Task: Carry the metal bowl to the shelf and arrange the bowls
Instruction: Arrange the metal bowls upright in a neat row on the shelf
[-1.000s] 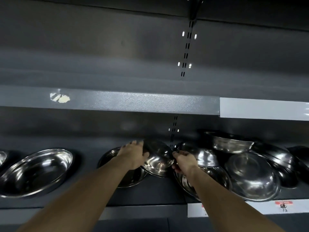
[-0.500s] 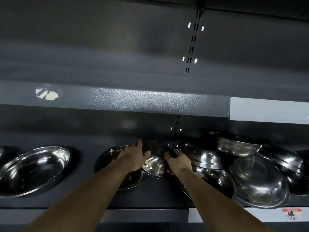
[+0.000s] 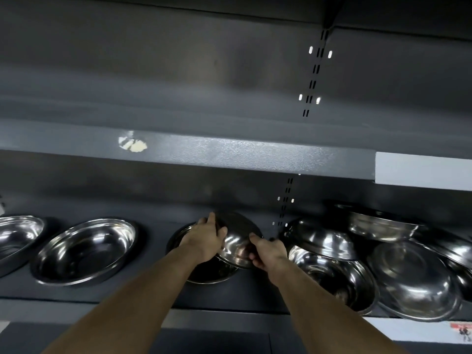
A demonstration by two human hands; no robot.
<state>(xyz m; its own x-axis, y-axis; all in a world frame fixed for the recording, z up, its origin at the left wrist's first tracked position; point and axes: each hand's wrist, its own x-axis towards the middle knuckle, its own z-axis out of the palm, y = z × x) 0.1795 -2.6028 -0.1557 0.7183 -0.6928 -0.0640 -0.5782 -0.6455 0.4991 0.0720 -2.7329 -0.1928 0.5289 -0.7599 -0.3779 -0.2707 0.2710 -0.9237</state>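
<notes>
A shiny metal bowl [image 3: 236,241] is tilted with its bottom toward me, held between both hands above the dark shelf [image 3: 143,290]. My left hand [image 3: 205,238] grips its left rim, and my right hand [image 3: 268,252] grips its right rim. It hangs over another bowl [image 3: 204,273] that rests upright on the shelf just beneath and to the left. Two more upright bowls [image 3: 85,250] [image 3: 15,237] stand in a row further left.
A jumbled pile of several metal bowls [image 3: 408,279] crowds the right part of the shelf, some upside down. An upper shelf edge [image 3: 229,149] runs overhead. A slotted upright [image 3: 286,198] stands at the back. A red label [image 3: 461,329] sits at the lower right.
The held bowl and both hands have shifted left, over the bowl resting on the shelf. The view has swung left, showing a third bowl at the far left.
</notes>
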